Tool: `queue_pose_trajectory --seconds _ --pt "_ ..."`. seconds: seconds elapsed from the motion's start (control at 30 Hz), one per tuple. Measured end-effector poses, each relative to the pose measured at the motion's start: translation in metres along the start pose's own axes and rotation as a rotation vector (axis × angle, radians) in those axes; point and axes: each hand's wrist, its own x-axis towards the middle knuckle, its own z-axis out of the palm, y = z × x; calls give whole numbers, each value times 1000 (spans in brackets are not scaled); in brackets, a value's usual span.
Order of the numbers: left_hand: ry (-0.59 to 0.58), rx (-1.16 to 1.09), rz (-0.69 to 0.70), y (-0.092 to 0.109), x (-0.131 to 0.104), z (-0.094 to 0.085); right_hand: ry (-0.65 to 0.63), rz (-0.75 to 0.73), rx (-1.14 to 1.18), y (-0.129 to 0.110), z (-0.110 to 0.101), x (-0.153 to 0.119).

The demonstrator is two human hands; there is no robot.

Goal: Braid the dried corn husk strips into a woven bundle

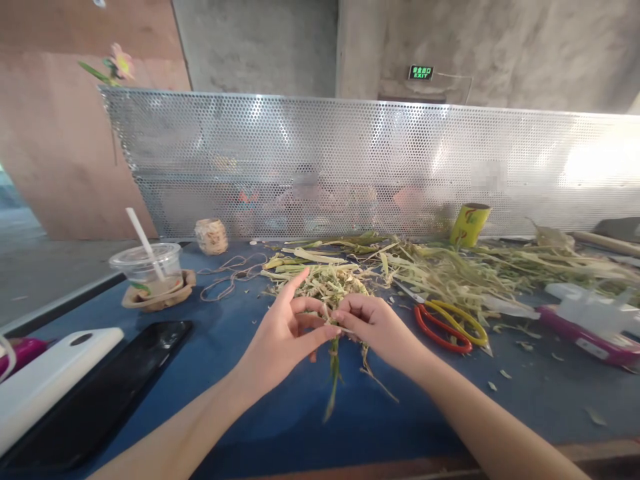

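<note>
My left hand (280, 333) and my right hand (377, 327) meet at the middle of the table, their fingertips almost touching. Thumb and fingers of the left pinch a pale dried leaf strip (333, 377), while its index finger points up and away. The right hand's thumb and curled fingers grip the same bundle of strips from the other side. Green and straw-coloured ends hang below the fingers. Just behind lies a braided-looking heap of dried leaves (320, 281), partly hidden by my hands. Red-and-yellow-handled scissors (445, 327) rest to the right of my right hand.
A lidded plastic cup (150, 263), a black phone (100, 393) and a white power bank (55, 380) are at left. String (230, 277) and a woven jar (211, 237) lie farther back. Leaf piles (440, 277) and a yellow can (470, 225) stand before a perforated metal screen (320, 160).
</note>
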Motion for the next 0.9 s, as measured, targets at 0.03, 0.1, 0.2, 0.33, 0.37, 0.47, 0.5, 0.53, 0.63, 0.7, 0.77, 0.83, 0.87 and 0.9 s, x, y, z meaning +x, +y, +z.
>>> queue_pose_trajectory --seconds 0.03,0.1,0.2,0.33,0.37,0.47,0.5,0.53,0.63,0.7,0.77,0.83,0.87,0.9 --pt "14 2 4 1 0 1 7 5 8 0 1 0" --pt "30 21 12 3 -1 2 34 -5 1 0 1 0" --pt "14 42 26 1 -3 2 33 -37 10 0 -2 -1" --pt "-38 40 57 -4 -5 2 -42 -16 106 1 -9 -1" --pt "-48 42 61 -4 -5 2 -49 -16 123 1 -11 -1" --pt "-49 66 52 -1 -8 2 -36 -17 126 -1 -16 -1" --pt "-45 80 45 1 -8 2 -29 -16 117 -2 -17 -1" --pt "-39 93 42 3 -9 2 -23 -13 111 -3 -18 -1" --pt "4 91 64 6 -8 2 -43 -8 165 -5 -15 -1" --pt "47 62 89 7 -7 2 -83 -15 248 -4 -10 -1" --pt "92 52 112 6 -6 2 -122 -21 313 -3 -4 -1" --pt "137 69 133 4 -5 2 -127 -10 351 -1 2 -1" --pt "153 82 142 3 -5 2 -117 2 365 -1 4 -1" --pt "161 94 146 3 -5 1 -102 15 377 0 6 0"
